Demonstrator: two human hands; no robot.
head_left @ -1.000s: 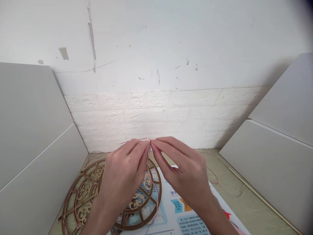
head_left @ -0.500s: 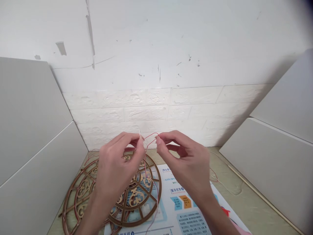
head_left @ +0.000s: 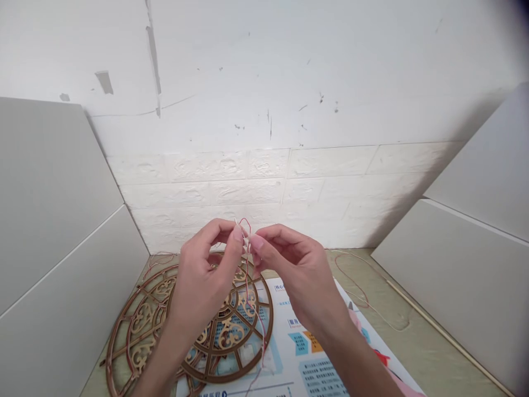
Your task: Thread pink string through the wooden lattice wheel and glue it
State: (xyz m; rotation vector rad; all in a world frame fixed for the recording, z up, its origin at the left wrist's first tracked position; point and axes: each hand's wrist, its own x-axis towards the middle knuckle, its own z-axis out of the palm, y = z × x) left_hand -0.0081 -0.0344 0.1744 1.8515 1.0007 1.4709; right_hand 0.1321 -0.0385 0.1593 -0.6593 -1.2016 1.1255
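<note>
Both my hands meet at the centre, fingertips almost together. My left hand point(head_left: 209, 275) pinches a thin white strand whose short end point(head_left: 236, 221) sticks up above the fingers. Beside it, the thumb and fingers of my right hand point(head_left: 300, 281) are pressed together on a red thread point(head_left: 247, 281). This thread makes a small loop above the fingertips and hangs down in front of a round bronze-coloured lattice disc point(head_left: 219, 379). What exactly lies between the fingertips is too small to make out.
A second lattice disc point(head_left: 111, 353) lies under the first at left. Beneath them is a printed sheet point(head_left: 285, 342). At right are loose thread point(head_left: 366, 300), a red item point(head_left: 382, 358) and a thin rod point(head_left: 446, 337). White panels point(head_left: 58, 231) point(head_left: 463, 275) and a wall point(head_left: 264, 187) surround the table.
My right hand has moved left, up to the fingertips of my left hand. The wide red loop between the hands has become a small one standing above the fingertips.
</note>
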